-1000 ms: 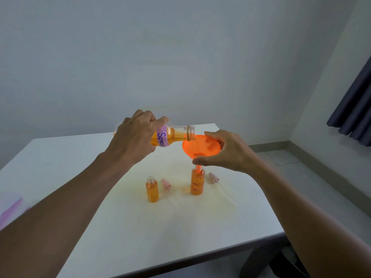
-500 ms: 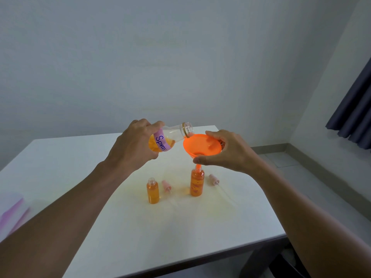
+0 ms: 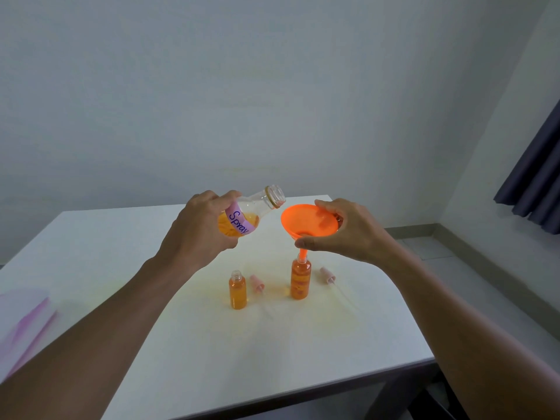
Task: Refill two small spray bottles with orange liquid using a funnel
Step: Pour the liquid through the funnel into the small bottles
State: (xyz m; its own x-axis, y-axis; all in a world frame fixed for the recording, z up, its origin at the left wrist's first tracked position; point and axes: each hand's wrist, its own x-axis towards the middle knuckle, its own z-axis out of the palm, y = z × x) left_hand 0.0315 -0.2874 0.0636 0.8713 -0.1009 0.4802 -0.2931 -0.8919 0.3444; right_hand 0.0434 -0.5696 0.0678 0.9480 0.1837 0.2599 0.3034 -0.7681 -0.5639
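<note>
Your left hand (image 3: 200, 234): fingers clamped on the clear plastic bottle with a purple label (image 3: 247, 215), mouth tilted up. Your right hand (image 3: 345, 234): fingers clamped on the orange plastic funnel (image 3: 309, 221), its spout in the right small orange-filled spray bottle (image 3: 300, 278). The left small spray bottle (image 3: 238, 289) stands uncapped on the white desk (image 3: 212, 359).
</note>
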